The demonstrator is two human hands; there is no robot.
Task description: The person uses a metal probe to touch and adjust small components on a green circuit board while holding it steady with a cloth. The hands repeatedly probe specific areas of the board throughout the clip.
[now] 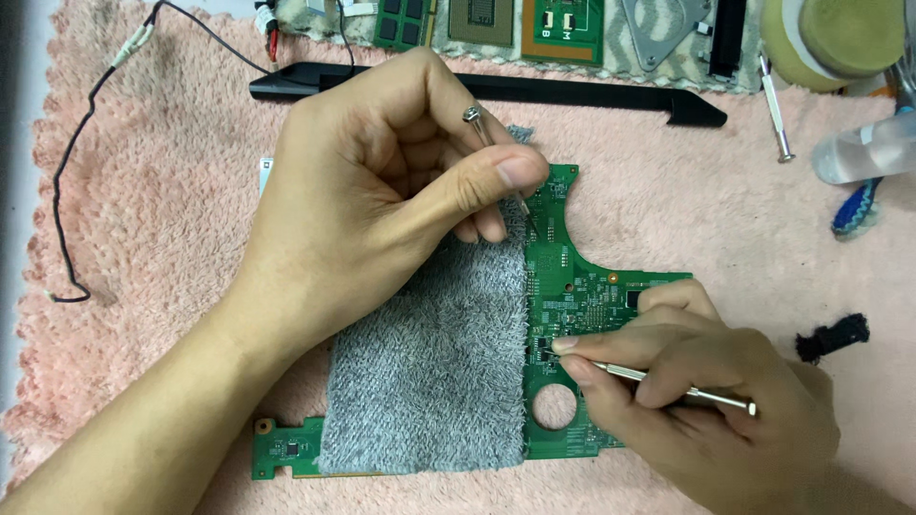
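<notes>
- Middle of the green circuit board hidden beneath the grey fuzzy cloth; only the lower left tab and right part showing.
- Lower right corner of the board covered by the right hand.
- Tip of the thin tool in that hand too small to tell apart from the board's tiny parts.
- Shaft of the second metal tool mostly buried in the left hand; point near the cloth's upper edge too fine to judge contact.
- Small boards and parts along the pink mat's top edge cut off by the frame.
- Yellow-green round object and clear bottle at the top right corner cropped.
- Both forearms cut off at the bottom edge.
</notes>
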